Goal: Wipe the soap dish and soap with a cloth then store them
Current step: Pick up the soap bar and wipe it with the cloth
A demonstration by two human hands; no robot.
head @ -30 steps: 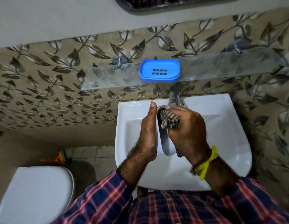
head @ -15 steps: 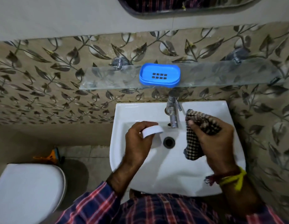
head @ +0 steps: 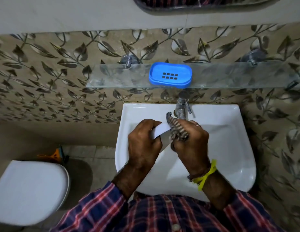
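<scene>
A dim bathroom shows a beige wall (head: 45, 91) tiled with a leaf-and-vine pattern under a plain pale band, a glass shelf (head: 229, 77) on metal brackets above a white wall basin (head: 229, 139) with a chrome tap (head: 181, 106), a mirror's edge (head: 212, 5) at top (reflection unclear), and a white toilet lid (head: 28, 191) over grey floor tiles (head: 89, 153).

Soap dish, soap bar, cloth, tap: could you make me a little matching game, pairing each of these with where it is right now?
Things:
1. soap dish
2. soap
3. cloth
4. tap

Places:
A. gripped in the right hand
B. fixed at the back rim of the sink
C. sitting empty on the glass shelf
D. held in the left hand

Pairs: 1-C, 2-D, 3-A, 4-B
</scene>
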